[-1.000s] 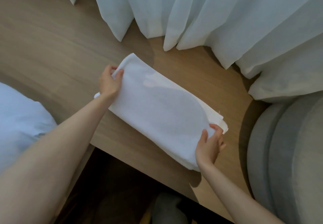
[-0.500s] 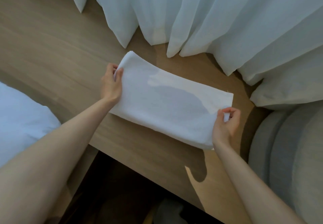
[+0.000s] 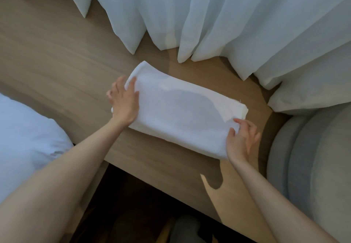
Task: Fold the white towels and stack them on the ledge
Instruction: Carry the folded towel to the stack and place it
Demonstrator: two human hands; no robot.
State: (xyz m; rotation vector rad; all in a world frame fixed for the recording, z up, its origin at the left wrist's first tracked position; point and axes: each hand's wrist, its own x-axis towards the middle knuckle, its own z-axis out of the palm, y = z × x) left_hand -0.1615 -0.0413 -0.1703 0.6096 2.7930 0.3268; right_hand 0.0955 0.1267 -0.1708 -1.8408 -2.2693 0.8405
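Entry: one folded white towel (image 3: 182,113), terry texture, oblong, layered edges showing at its right end. We find it lying flat on the ledge (image 3: 57,53), at the centre of the frame, set at a slant with its far left corner pointing toward the curtain.

Edges and room: the towel's near long side lies close to the ledge's front edge, which runs diagonally from left of centre to the lower right, with dark space below it. Bare wood spreads wide toward the upper left; a narrower strip separates the towel from the curtain hems. At the right end little room remains before the seat.

Hands, two: the left hand (image 3: 124,103) lies flat with fingers straight on the towel's left end, thumb on top. The right hand (image 3: 240,140) has its thumb and forefinger at the near right corner; we cannot tell whether they pinch it.

Other items: one sheer white pleated curtain (image 3: 228,15) across the top; one white pillow (image 3: 22,138), lower left; one grey upholstered rounded seat (image 3: 313,166), lower right. The ledge is pale wood-grain, smooth and matte.
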